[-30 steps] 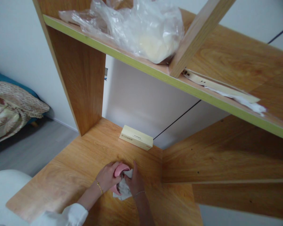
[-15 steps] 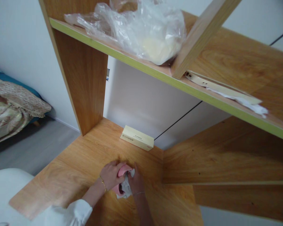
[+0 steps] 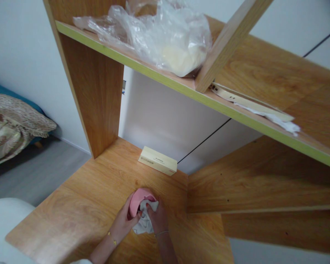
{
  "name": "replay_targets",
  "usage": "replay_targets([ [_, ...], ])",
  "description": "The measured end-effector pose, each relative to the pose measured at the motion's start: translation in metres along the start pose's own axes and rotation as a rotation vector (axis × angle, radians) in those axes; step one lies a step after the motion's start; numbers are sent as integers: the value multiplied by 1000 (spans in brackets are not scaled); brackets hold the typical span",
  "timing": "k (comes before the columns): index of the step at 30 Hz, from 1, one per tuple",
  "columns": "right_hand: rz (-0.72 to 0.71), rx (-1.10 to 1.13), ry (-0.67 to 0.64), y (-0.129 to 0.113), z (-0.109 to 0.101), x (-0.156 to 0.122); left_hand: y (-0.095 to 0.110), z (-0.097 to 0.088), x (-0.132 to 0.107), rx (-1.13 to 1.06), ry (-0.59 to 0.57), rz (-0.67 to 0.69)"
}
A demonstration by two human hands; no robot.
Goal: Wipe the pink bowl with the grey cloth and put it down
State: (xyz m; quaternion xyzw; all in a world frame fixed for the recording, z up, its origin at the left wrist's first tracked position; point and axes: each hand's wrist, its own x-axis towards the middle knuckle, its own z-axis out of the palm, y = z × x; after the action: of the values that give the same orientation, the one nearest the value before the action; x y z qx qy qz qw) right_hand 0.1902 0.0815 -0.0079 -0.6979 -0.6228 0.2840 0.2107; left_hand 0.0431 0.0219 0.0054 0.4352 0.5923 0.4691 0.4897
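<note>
A pink, rounded, hollow container is just above or on the wooden desk, tilted with its opening towards me. My left hand is closed around its left side, thumb at the near rim. My right hand pinches a light grey cloth and presses part of it at the opening. The cloth's loose end hangs down between my two hands. How far it reaches inside the container is hidden.
A long cream box lies at the back of the desk. Above runs a shelf holding a clear plastic bag and a thin cream strip with white paper. Wooden panels bound the right; a white chair stands at left.
The pink container has been turned, so more of its outer side shows. My left hand has moved from over its top to its left side. The view has shifted slightly.
</note>
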Motion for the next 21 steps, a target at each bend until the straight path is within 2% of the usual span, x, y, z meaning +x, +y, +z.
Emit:
replay_targets([
  [4, -27, -288, -49, -26, -24, 1, 20, -12, 6, 199, -5, -6],
  [7, -146, -328, -46, -36, -28, -3, 35, -21, 8, 346, -28, -7],
  [9, -157, -288, -50, -33, -22, -5, 42, -24, 9, 435, -60, -33],
  [12, -76, -157, -48, -18, -9, -4, 51, -24, 11, 543, -119, -68],
  [15, -66, -55, -121, -5, -3, 2, 59, -21, 14, 646, -175, -83],
  [17, -72, -139, -155, -4, -7, 7, 65, -18, 18, 710, -212, -92],
  [21, -154, -402, -110, -17, -23, 10, 75, -17, 26, 793, -283, -89],
])
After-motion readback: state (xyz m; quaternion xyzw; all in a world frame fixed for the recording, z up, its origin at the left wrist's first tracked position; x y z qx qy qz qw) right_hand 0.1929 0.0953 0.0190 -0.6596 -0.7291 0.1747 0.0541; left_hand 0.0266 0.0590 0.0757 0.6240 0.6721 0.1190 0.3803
